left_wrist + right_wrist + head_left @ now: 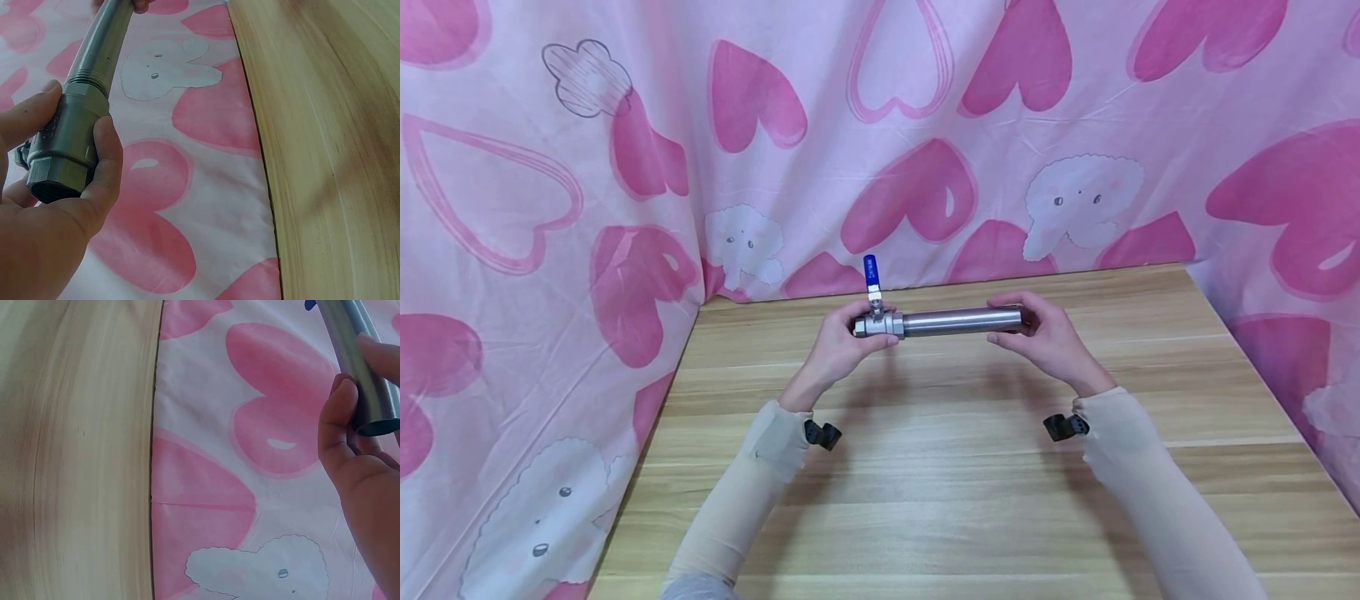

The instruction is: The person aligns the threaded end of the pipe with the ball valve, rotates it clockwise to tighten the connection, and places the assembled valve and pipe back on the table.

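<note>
A metal ball valve (pixel 880 323) with a blue lever handle (pixel 871 271) is joined to a steel pipe (pixel 962 322). My left hand (pixel 844 343) grips the valve body, thumb on one side and fingers on the other. In the left wrist view, threads show where the pipe (pixel 103 47) enters the hexagonal collar of the valve (pixel 65 137). My right hand (pixel 1047 337) holds the far end of the pipe, whose open round end (pixel 378 427) shows in the right wrist view. Both hands hold the piece level above the table, with the lever pointing away from me.
Below lies a wood-grain table (pixel 925 500), its back edge just beyond the hands. A pink curtain (pixel 820 183) with hearts and white cartoon animals hangs behind and at both sides. Black wrist cameras (pixel 823 434) sit at the sleeve cuffs.
</note>
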Demonstrator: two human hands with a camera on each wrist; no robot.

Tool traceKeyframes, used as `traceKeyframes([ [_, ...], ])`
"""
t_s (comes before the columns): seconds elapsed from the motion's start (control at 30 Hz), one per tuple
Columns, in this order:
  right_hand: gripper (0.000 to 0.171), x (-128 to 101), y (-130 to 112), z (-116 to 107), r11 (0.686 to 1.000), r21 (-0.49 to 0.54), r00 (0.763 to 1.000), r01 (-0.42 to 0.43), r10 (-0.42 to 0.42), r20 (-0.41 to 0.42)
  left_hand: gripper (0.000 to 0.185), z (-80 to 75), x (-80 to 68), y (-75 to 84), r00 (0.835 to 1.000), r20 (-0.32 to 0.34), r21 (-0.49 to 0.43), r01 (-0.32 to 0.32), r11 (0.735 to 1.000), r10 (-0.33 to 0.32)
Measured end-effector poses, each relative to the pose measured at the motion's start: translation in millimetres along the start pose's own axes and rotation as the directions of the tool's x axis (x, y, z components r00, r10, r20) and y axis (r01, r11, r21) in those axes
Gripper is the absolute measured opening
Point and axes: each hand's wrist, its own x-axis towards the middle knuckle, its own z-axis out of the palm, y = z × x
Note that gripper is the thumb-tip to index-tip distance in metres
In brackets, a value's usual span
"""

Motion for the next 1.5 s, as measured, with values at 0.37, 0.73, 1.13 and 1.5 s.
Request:
traceKeyframes([
  [0.37, 0.041, 0.0, 1.5, -0.8, 0.999, -0.008, 0.999, 0.049, -0.049, -0.017, 0.044, 0.1, 2.1, 1.3, 1.0, 0.003, -0.005, 0.015, 1.0, -0.015],
  [0.73, 0.038, 1.5, 5.3, -0.4, 0.999, -0.021, 0.998, 0.048, -0.049, -0.034, 0.044, 0.8, 4.3, -1.1, 1.0, 0.005, -0.005, 0.023, 1.0, -0.023],
  [1.13, 0.037, 0.1, 3.9, -0.8, 0.998, -0.037, 0.998, 0.044, -0.046, -0.032, 0.045, 1.1, 3.0, -1.1, 1.0, 0.02, -0.011, 0.02, 1.0, -0.02],
  [1.5, 0.039, 0.0, 2.3, -0.3, 0.998, 0.003, 0.998, 0.056, -0.056, -0.02, 0.046, 0.8, 2.9, -2.4, 1.0, 0.024, -0.028, 0.015, 1.0, -0.015],
])
